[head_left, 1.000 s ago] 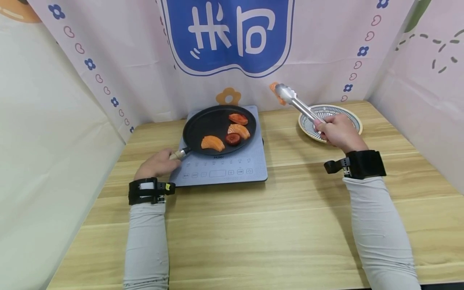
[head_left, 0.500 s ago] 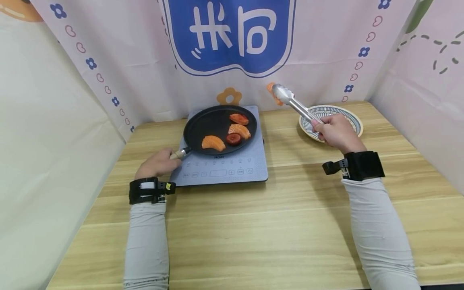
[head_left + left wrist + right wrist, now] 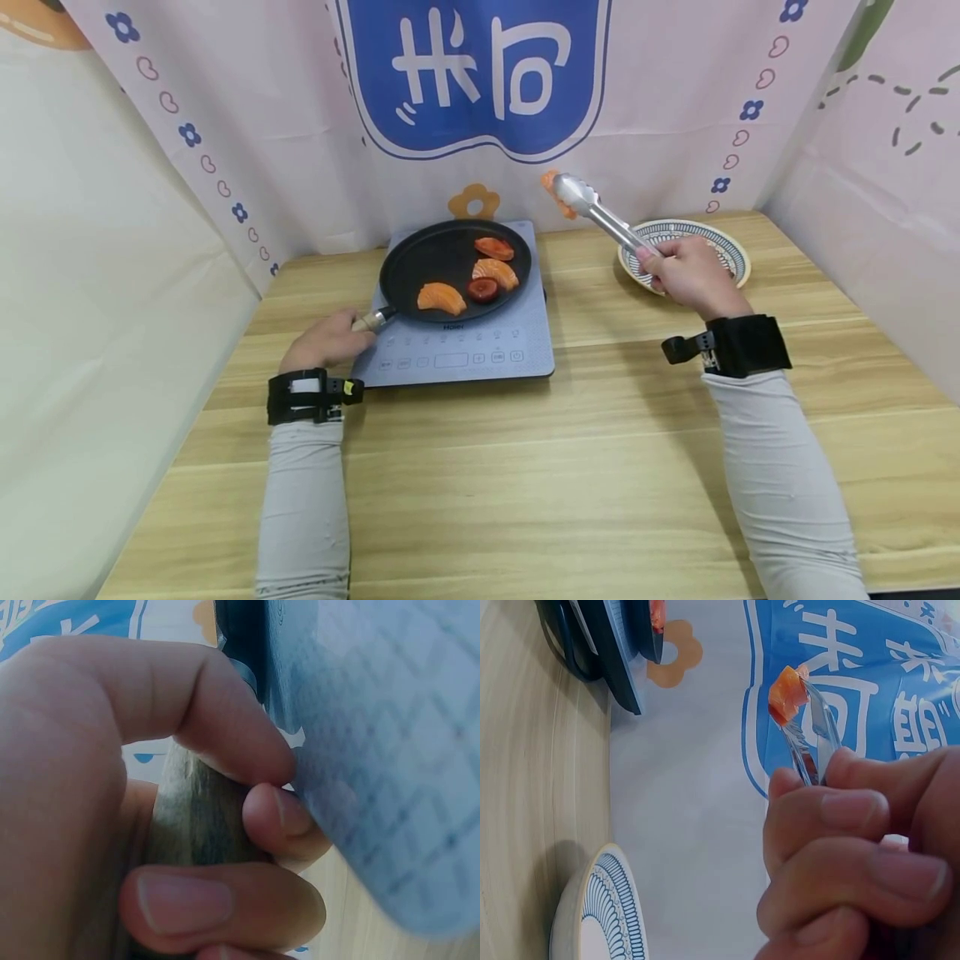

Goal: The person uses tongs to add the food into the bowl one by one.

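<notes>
My left hand (image 3: 324, 340) has its fingers curled round the wooden handle (image 3: 196, 817) of a black frying pan (image 3: 420, 267). In the pan lie two orange, white-striped salmon slices (image 3: 441, 298), a redder orange piece (image 3: 493, 247) and a round dark-red slice (image 3: 482, 290). My right hand (image 3: 693, 271) grips metal tongs (image 3: 611, 222) pointing away and to the left. Another salmon slice (image 3: 786, 696) is pinched between the tong tips, raised in front of the backdrop, right of the pan. My right hand overlaps the patterned plate (image 3: 735, 246) in the head view.
Under the pan is a grey induction cooker (image 3: 457, 373) with touch buttons; its cable (image 3: 551, 645) shows in the right wrist view. The wooden table (image 3: 525, 483) is bounded by printed cloth backdrops (image 3: 285, 150) at the back and sides.
My right hand has moved slightly left, carrying the tongs and the pinched salmon slice closer to the pan. My left hand stays on the pan handle.
</notes>
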{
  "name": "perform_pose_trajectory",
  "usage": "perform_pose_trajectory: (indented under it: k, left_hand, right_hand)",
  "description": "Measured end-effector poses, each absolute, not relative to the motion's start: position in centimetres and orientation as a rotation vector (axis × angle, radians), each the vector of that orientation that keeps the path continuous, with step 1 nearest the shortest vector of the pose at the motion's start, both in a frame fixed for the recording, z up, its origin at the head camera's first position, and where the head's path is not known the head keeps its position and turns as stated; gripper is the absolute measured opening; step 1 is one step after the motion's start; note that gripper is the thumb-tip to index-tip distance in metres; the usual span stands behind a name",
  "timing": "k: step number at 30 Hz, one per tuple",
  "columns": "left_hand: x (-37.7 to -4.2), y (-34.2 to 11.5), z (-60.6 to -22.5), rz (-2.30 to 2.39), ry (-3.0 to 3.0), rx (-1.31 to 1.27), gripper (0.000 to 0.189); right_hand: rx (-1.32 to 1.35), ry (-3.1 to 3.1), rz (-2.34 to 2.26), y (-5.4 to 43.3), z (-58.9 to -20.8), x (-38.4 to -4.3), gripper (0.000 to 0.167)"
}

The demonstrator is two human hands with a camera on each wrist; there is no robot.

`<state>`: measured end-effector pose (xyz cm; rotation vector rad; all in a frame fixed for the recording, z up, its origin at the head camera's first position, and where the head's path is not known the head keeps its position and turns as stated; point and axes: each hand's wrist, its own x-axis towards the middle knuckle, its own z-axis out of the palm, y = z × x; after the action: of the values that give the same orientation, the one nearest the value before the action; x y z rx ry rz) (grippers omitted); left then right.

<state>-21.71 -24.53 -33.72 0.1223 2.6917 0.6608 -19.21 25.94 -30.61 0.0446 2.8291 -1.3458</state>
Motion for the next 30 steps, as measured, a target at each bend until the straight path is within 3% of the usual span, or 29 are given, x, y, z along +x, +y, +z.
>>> perform_pose_trajectory:
  k: [30]
  left_hand:
    - [-21.9, -24.7, -33.9, 0.669, 2.682, 0.116, 0.035]
  right_hand:
    - [-0.087, 2.788, -1.541, 21.2, -29.3, -19.7, 0.041]
